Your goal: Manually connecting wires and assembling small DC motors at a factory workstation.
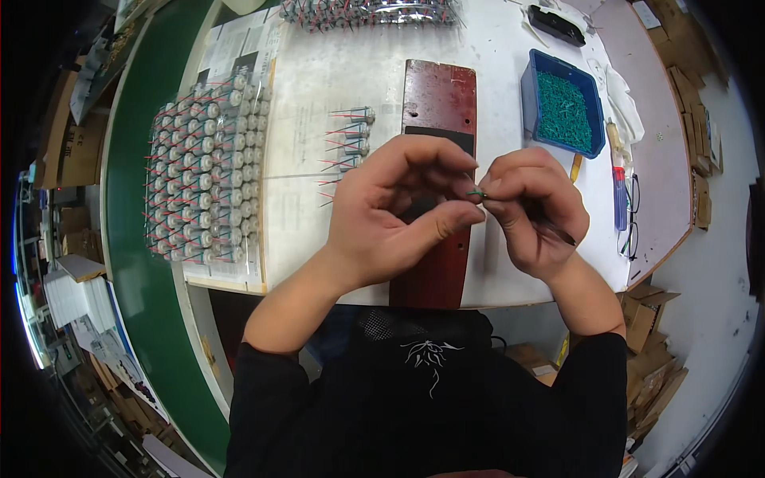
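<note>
An assembly workshop, seen from a worker's seat at a white bench (pixel 510 64). Small cylindrical parts (pixel 203 171) with red and green wire leads lay in tight rows on paper, and another batch (pixel 370 12) sat at the far edge. A blue bin (pixel 527 99) held tiny green pieces, beside a red board (pixel 438 99) and hand tools. A green conveyor belt (pixel 139 263) curved along the bench's left side. Cardboard boxes (pixel 689 88) were stacked on the right, and more cartons (pixel 68 147) stood beyond the belt.
</note>
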Available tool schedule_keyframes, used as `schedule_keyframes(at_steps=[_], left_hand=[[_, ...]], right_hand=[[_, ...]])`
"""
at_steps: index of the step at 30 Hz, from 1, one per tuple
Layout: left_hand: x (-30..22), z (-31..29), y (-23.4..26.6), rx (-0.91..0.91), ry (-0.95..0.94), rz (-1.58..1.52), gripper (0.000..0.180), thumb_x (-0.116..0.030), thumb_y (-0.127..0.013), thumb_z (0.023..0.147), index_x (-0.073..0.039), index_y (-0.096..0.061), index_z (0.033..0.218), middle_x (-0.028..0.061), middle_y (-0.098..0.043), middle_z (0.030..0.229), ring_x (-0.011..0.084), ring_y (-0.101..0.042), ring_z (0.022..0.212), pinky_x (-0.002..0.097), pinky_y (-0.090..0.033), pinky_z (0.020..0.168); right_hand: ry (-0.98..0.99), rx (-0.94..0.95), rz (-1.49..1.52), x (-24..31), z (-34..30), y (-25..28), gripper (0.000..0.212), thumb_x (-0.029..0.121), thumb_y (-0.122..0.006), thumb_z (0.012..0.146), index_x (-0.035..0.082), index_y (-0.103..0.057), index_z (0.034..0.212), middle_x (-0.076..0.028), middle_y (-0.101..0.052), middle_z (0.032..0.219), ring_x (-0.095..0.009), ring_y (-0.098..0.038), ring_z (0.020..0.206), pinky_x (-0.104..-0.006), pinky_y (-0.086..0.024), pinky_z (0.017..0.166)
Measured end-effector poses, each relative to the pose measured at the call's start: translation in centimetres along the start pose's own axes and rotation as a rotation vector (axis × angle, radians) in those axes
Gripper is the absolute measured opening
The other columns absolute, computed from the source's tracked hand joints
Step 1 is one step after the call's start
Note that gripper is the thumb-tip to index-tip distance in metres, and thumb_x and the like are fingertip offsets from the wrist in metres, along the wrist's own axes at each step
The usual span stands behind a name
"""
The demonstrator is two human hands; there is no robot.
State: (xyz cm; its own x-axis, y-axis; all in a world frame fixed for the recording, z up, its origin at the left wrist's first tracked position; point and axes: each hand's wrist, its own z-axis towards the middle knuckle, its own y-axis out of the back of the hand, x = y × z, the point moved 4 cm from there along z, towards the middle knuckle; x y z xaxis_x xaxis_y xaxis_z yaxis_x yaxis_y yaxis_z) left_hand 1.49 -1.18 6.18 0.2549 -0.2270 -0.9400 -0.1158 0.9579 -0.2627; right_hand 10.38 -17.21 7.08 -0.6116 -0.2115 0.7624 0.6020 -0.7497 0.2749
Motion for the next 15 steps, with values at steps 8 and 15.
schedule_keyframes(at_steps=[8,15], left_hand=[[-0.5,-0.4,0.3,0.085,-0.231,0.276,0.025,0.009,-0.073,0.090,0.006,-0.061,0.112,0.0121,-0.067,0.106,0.0192,-0.069,0.098,0.0318,-0.058,0.088],[0.4,-0.3,-0.1,-0.059,-0.335,0.260,0.015,0.003,-0.078,0.087,0.001,-0.068,0.098,0.0094,-0.071,0.089,0.0182,-0.070,0.079,0.0273,-0.056,0.070]], right_hand=[[0.040,0.054,-0.073,0.9,0.2,-0.1,0.015,-0.003,-0.071,0.094,0.002,-0.062,0.105,-0.014,-0.063,0.104,-0.018,-0.065,0.086,-0.0278,-0.054,0.076],[0.026,0.001,0.012,0.6,-0.4,-0.3,0.015,-0.004,-0.073,0.091,0.000,-0.067,0.105,-0.015,-0.066,0.105,-0.019,-0.067,0.085,-0.0263,-0.054,0.071]])
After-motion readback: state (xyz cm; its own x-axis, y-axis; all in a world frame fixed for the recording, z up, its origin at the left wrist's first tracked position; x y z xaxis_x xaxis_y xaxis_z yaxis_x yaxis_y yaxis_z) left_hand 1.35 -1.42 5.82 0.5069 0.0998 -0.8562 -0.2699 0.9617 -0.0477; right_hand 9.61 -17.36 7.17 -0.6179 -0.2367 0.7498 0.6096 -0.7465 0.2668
